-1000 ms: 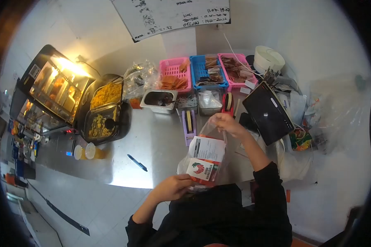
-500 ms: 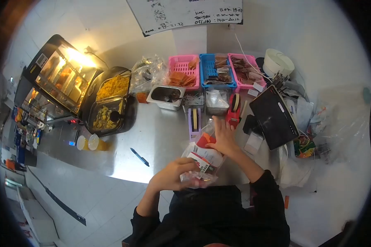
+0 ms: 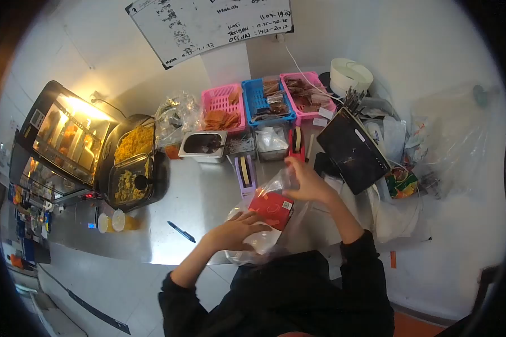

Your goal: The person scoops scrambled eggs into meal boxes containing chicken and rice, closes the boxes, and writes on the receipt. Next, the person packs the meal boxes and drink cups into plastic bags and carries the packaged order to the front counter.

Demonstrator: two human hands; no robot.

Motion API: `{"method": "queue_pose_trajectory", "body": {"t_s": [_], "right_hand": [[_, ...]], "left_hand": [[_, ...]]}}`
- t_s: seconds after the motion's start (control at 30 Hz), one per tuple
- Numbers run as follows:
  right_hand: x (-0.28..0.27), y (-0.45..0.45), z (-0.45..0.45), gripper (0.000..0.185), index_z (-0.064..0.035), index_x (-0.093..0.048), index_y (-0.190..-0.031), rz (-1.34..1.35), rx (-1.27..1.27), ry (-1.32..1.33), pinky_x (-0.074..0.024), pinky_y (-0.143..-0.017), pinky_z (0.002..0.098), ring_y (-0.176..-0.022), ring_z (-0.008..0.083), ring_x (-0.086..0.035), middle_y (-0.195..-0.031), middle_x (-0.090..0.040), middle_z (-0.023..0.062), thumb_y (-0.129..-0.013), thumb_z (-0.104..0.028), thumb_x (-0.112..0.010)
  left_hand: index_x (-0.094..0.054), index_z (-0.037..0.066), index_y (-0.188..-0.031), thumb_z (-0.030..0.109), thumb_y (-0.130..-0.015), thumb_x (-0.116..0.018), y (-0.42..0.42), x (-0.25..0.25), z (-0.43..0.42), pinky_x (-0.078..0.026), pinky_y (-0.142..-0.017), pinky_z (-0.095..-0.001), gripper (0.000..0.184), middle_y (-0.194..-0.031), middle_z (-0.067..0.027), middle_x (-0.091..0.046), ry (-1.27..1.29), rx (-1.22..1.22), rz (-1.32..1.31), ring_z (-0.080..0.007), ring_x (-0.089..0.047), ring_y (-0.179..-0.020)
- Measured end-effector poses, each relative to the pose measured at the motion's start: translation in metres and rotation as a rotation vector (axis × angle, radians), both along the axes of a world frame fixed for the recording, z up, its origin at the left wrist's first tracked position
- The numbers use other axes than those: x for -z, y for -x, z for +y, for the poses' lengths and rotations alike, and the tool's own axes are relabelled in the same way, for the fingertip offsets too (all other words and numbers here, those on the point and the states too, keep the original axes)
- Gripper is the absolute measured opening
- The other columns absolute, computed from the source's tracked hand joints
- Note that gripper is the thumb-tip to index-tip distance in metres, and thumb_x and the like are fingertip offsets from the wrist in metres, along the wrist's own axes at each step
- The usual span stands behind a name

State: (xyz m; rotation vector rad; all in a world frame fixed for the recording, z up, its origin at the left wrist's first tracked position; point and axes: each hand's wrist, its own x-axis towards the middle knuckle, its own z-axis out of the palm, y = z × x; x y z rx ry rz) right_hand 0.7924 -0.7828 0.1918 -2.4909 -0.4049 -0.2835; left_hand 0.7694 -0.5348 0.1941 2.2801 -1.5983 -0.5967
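Observation:
A clear plastic bag [image 3: 254,256] lies at the front edge of the steel counter with a red-and-white box [image 3: 272,209] inside it. My left hand [image 3: 233,231] rests on the bag's left side, fingers stretched out over the plastic and the white part of the box. At the bag's far right end, my right hand [image 3: 308,182] grips the loose plastic between bent fingers and thumb. Just beyond the bag stands a purple tape dispenser [image 3: 245,175]. A red tape dispenser [image 3: 297,144] is close behind my right fingertips.
A blue pen [image 3: 181,231] and two yellow-filled cups [image 3: 123,220] are on the left. Food trays [image 3: 130,185] stand beside a lit warming cabinet [image 3: 67,135]. Pink and blue baskets [image 3: 269,101] of sachets line the back. A tablet [image 3: 354,150] leans at the right.
The box's red face now shows where a white printed side showed before. My left hand has flattened out over the bag. The whole view has tilted and shifted.

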Motion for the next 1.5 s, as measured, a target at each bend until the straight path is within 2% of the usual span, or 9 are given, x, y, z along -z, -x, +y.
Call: {"method": "queue_pose_trajectory", "body": {"t_s": [0.17, 0.23, 0.4, 0.7, 0.93, 1.03, 1.3, 1.43, 1.5], "right_hand": [[0.044, 0.045, 0.055, 0.054, -0.0041, -0.043, -0.103, -0.372, -0.536, -0.026, -0.0298, -0.087, 0.0444, -0.104, 0.0334, -0.038, -0.112, -0.036, 0.0177, -0.055, -0.014, -0.066], [0.045, 0.072, 0.067, 0.056, -0.0028, -0.039, -0.107, -0.051, -0.66, -0.005, -0.0275, -0.091, 0.0429, -0.107, 0.0331, -0.036, -0.112, -0.034, 0.0181, -0.059, -0.013, -0.065], [0.026, 0.08, 0.043, 0.066, -0.0026, -0.033, -0.112, 0.103, -0.423, -0.002, -0.0307, -0.091, 0.039, -0.106, 0.0344, -0.038, -0.114, -0.035, 0.0182, -0.059, -0.019, -0.069], [0.064, 0.072, 0.063, 0.06, -0.0045, -0.038, -0.11, 0.288, -0.518, -0.099, -0.0384, -0.081, 0.0368, -0.097, 0.0283, -0.048, -0.098, -0.049, 0.0157, -0.06, -0.016, -0.069], [0.082, 0.063, 0.042, 0.04, -0.0042, -0.045, -0.105, 0.135, 0.197, -0.667, -0.0418, -0.074, 0.038, -0.088, 0.0323, -0.05, -0.087, -0.051, 0.0155, -0.068, -0.01, -0.061], [0.07, 0.062, 0.041, 0.043, -0.0035, -0.044, -0.106, 0.011, 0.203, 0.05, -0.041, -0.076, 0.0382, -0.091, 0.0343, -0.047, -0.093, -0.048, 0.0149, -0.067, -0.009, -0.061], [-0.006, 0.024, 0.051, 0.032, -0.0045, -0.05, -0.095, -0.618, 0.192, 0.234, -0.0419, -0.066, 0.038, -0.079, 0.0307, -0.05, -0.089, -0.047, 0.0152, -0.065, -0.01, -0.061], [0.027, -0.018, 0.028, 0.017, -0.0041, -0.051, -0.074, -0.013, -0.267, -0.002, -0.0413, -0.057, 0.0309, -0.059, 0.0194, -0.05, -0.062, -0.048, 0.0037, -0.075, -0.02, -0.056], [0.017, -0.01, 0.035, 0.023, -0.0059, -0.049, -0.068, 0.43, -0.215, -0.728, -0.0377, -0.052, 0.0256, -0.053, 0.0122, -0.044, -0.056, -0.042, -0.001, -0.079, -0.025, -0.051]], "left_hand": [[-0.041, 0.017, -0.118, 0.022, -0.058, -0.068, 0.008, 0.013, 0.013, -0.029, -0.089, -0.0515, 0.066, -0.128, -0.0116, -0.025, -0.282, -0.048, -0.364, -0.0317, -0.029, -0.115], [-0.042, 0.014, -0.117, 0.022, -0.062, -0.064, 0.007, 0.048, 0.011, -0.031, -0.088, -0.0504, 0.06, -0.126, -0.0113, -0.029, -0.218, -0.002, -0.401, -0.0311, -0.03, -0.115], [-0.059, 0.008, -0.076, 0.016, -0.065, -0.056, -0.015, 0.035, -0.011, -0.04, -0.076, -0.0346, 0.014, -0.085, -0.005, -0.056, 0.235, -0.079, -0.402, -0.0218, -0.054, -0.08], [-0.055, 0.002, -0.093, 0.002, -0.069, -0.054, -0.004, -0.04, 0.014, -0.046, -0.071, -0.0319, 0.025, -0.088, -0.01, -0.059, 0.037, 0.14, 0.794, -0.0228, -0.057, -0.08], [-0.052, 0.001, -0.1, 0.006, -0.075, -0.053, 0.016, -0.035, 0.015, -0.044, -0.075, -0.0312, 0.025, -0.093, -0.0117, -0.056, 0.128, 0.154, 0.699, -0.0241, -0.055, -0.084], [-0.052, 0.001, -0.099, 0.018, -0.08, -0.051, 0.014, -0.026, -0.002, -0.041, -0.079, -0.0336, 0.026, -0.093, -0.0132, -0.055, 0.17, 0.16, 0.641, -0.0263, -0.052, -0.089], [-0.045, 0.003, -0.11, 0.037, -0.075, -0.051, -0.01, 0.079, -0.065, -0.024, -0.087, -0.0531, 0.049, -0.114, -0.0181, -0.039, 0.243, -0.539, -0.23, -0.0403, -0.027, -0.111], [-0.035, 0.006, -0.121, 0.043, -0.068, -0.055, 0.013, 0.084, -0.08, -0.013, -0.086, -0.0657, 0.068, -0.128, -0.0192, -0.023, 0.074, -0.585, -0.323, -0.0473, -0.009, -0.119], [-0.035, 0.006, -0.121, 0.045, -0.069, -0.052, 0.011, 0.084, -0.079, -0.011, -0.084, -0.0681, 0.067, -0.131, -0.0189, -0.021, 0.015, -0.571, -0.313, -0.0449, -0.006, -0.121]]}}
